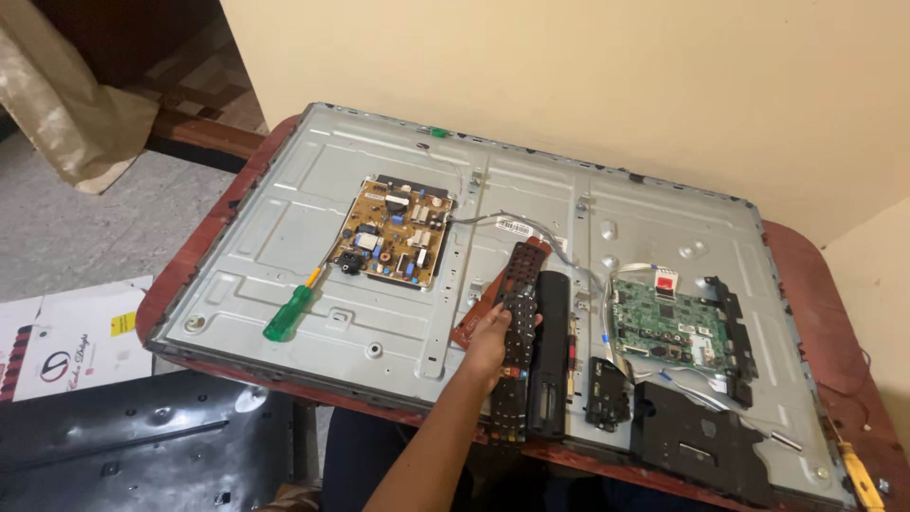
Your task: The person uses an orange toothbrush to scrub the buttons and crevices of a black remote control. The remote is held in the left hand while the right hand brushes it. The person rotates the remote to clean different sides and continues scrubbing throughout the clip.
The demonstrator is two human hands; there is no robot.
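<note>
On the grey metal back panel (284,237) of an opened television, one hand (488,343), side unclear, is closing its fingers around a black remote control (517,313). A second black remote (550,356) is lying just beside it, a green-handled screwdriver (289,311) well apart.

A reddish-brown table (815,284) is carrying everything. A grey metal panel (284,246) is lying flat on it, nearly covering it.
</note>
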